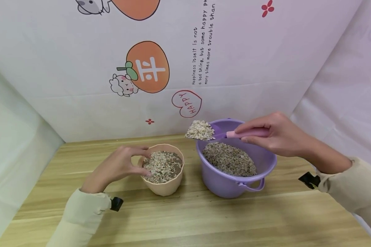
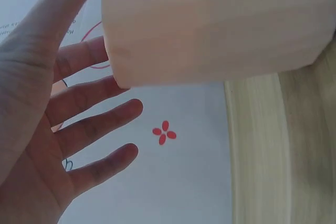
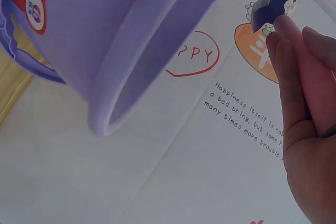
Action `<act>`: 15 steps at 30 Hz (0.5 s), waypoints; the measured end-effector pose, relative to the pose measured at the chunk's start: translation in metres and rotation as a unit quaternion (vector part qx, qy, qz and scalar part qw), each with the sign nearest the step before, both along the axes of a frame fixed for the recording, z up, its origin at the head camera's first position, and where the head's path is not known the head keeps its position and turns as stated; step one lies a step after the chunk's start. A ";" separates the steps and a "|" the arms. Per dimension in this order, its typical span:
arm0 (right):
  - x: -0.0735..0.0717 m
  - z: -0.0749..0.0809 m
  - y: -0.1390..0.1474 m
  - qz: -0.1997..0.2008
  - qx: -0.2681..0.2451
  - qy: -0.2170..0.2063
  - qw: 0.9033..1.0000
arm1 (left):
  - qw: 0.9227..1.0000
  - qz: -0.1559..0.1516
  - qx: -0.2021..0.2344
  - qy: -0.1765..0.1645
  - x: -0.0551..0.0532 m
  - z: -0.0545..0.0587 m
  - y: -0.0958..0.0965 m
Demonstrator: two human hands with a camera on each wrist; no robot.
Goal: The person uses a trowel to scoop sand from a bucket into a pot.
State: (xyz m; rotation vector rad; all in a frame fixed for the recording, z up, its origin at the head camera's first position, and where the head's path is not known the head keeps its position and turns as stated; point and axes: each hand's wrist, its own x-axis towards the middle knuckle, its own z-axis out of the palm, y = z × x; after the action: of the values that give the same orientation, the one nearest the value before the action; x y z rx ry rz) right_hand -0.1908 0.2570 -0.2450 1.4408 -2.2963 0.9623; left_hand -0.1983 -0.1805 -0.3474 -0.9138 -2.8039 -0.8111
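My right hand [image 1: 278, 133] grips the pink handle of a small trowel [image 1: 248, 133]. Its purple blade carries a heap of pale, coarse grit [image 1: 200, 130], held up over the left rim of a purple bucket [image 1: 227, 185]. In the right wrist view the dark underside of the trowel blade [image 3: 273, 6] shows beyond the fingers. Spread, fairly straight fingers of my left hand [image 1: 117, 168] lie at the left rim of a peach flowerpot [image 1: 165, 188], thumb and forefinger reaching over it. The left wrist view shows the other fingers [image 2: 100, 129] loose beside the pot's rim.
Mixed grit [image 1: 230, 159] lies inside the bucket, and similar grit [image 1: 162, 166] fills much of the pot. The bucket's handle [image 1: 253, 187] hangs at its front. Both containers stand on a wood-grain table [image 1: 185, 223], close to a printed white backdrop [image 1: 250, 61].
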 end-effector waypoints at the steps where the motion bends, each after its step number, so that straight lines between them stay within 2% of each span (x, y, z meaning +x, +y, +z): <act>1: 0.000 0.000 -0.002 0.001 0.001 0.001 1.000 | 1.000 0.003 0.002 0.002 0.001 0.000 -0.002; 7: 0.001 0.004 -0.015 0.005 0.004 0.004 1.000 | 1.000 0.015 0.007 0.010 0.005 -0.003 -0.009; 15: -0.001 0.008 -0.032 0.028 0.015 0.008 0.999 | 0.999 0.003 0.006 0.035 0.006 -0.006 -0.013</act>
State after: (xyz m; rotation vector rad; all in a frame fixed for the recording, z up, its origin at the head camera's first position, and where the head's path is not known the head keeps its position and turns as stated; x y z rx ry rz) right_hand -0.1915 0.2246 -0.2368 1.5270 -2.2804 0.9318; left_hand -0.1926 -0.1933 -0.3535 -0.9145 -2.7378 -0.7771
